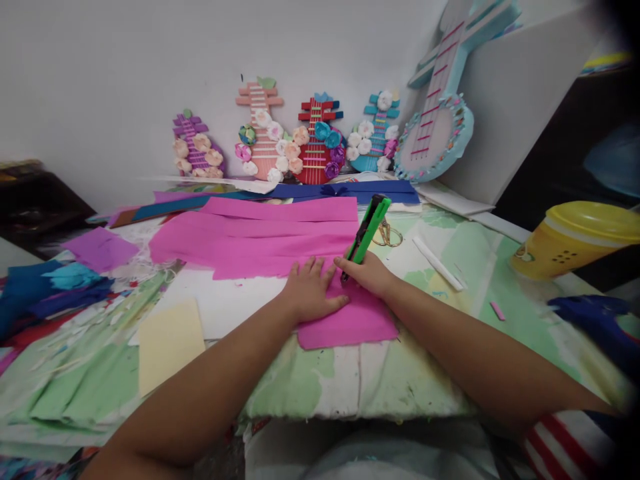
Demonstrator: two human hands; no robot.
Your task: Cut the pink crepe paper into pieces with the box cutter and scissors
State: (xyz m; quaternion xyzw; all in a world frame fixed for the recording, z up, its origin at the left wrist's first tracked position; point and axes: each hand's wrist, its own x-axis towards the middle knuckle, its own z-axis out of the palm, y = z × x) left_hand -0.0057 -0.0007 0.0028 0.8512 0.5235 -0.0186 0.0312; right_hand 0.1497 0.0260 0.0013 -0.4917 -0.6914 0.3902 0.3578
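Observation:
My right hand (369,272) grips a green and black utility knife (370,227) like a pen. Its lower tip rests on or just above a bright pink sheet (350,330) near the table's front edge. Flat on that sheet lies my left hand (313,293), fingers spread, its thumb and index finger close to the knife's tip. Beyond my hands several pink strips (270,233) lie overlapping. A white board (225,300) shows partly beneath the pink paper on the left. Gold-handled scissors (387,235) lie just behind the knife.
Decorated toy guitars (315,147) lean on the wall at the back. A yellow lidded cup (570,240) stands right, near a dark blue tool (595,320). A white stick (439,263), a cream paper (171,343) and coloured scraps (55,287) lie on the green-and-white cloth.

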